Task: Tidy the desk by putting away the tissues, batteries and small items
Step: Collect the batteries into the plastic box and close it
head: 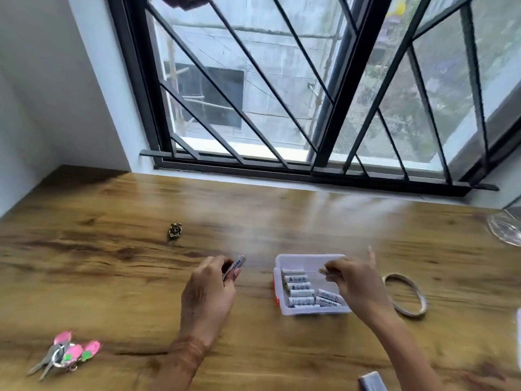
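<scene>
A small clear plastic box (284,261) stands on the wooden desk (112,263), holding several white batteries (300,293) laid in rows. My right hand (356,280) hovers over the box and pinches one battery (324,270) by its end. To the left of the box, my left hand (208,294) grips another white battery (235,266), its printed label showing above my fingers.
A bunch of keys with pink tags (66,352) lies at the near left. A small dark trinket (174,231) sits farther back. A roll of tape (406,294) lies right of the box, a glass object (504,227) at the far right edge, a bluish item (372,380) at the bottom.
</scene>
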`<action>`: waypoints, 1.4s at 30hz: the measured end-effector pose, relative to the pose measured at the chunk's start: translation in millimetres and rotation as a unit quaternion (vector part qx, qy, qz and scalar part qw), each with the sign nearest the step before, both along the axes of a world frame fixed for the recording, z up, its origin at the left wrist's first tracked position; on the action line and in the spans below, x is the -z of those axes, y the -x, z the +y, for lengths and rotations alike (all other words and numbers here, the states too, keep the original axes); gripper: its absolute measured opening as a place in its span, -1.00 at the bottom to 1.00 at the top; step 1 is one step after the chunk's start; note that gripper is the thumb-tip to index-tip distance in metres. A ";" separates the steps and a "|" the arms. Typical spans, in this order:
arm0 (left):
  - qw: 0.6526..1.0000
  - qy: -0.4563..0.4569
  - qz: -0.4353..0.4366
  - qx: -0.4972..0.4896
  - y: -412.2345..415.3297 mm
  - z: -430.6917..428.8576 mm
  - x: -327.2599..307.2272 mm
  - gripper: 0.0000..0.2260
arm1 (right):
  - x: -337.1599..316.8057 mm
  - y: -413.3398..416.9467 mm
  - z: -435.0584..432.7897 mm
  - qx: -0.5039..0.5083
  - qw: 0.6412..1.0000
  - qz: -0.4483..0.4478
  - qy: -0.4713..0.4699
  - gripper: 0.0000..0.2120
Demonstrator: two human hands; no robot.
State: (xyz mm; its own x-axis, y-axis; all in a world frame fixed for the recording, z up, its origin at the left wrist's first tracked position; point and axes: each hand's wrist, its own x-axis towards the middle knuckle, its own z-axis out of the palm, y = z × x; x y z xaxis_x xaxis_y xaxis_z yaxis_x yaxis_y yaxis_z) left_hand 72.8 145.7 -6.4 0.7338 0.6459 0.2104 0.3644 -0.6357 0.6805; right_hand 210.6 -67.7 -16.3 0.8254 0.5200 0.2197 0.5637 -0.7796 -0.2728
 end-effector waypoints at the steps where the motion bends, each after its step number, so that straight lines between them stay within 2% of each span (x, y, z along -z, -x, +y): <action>1: 1.000 0.000 0.001 0.007 -3.1 -8.8 -0.6 -0.87 | 1.6 -1.1 -3.6 -0.010 0.999 0.000 0.040 -0.80; 4: 1.000 -0.004 0.014 0.026 -10.3 -31.3 -1.3 -0.87 | -1.4 -3.0 -3.1 -0.052 0.984 0.023 0.168 -0.84; 6: 0.999 -0.007 0.013 0.037 -14.2 -44.4 -2.3 -0.86 | -6.0 -6.1 -4.2 -0.068 0.975 0.055 0.203 -0.81; 11: 0.997 -0.018 0.002 0.072 -28.4 -70.2 -7.5 -0.86 | -5.2 -9.8 -14.3 -0.076 0.988 0.082 0.102 -0.66; 16: 0.989 -0.037 0.010 0.142 -59.6 -90.8 0.7 -0.86 | -1.0 -4.5 -36.2 -0.080 0.986 0.112 -0.096 -0.70; 20: 0.977 -0.081 0.048 0.190 -91.3 -108.9 14.8 -0.86 | 1.4 8.8 -52.8 -0.077 0.980 0.082 -0.165 -0.77; 27: 0.969 -0.095 0.102 0.203 -114.0 -123.8 35.0 -0.84 | 2.8 17.1 -82.0 -0.032 0.975 0.075 -0.206 -0.76; 36: 0.982 -0.064 0.058 0.166 -109.5 -128.7 26.5 -0.85 | 9.6 13.2 -99.8 -0.005 0.965 0.092 -0.244 -0.81; 42: 0.986 -0.075 0.032 0.149 -97.2 -135.1 15.0 -0.89 | 13.3 1.1 -126.2 0.083 0.967 0.081 -0.227 -0.88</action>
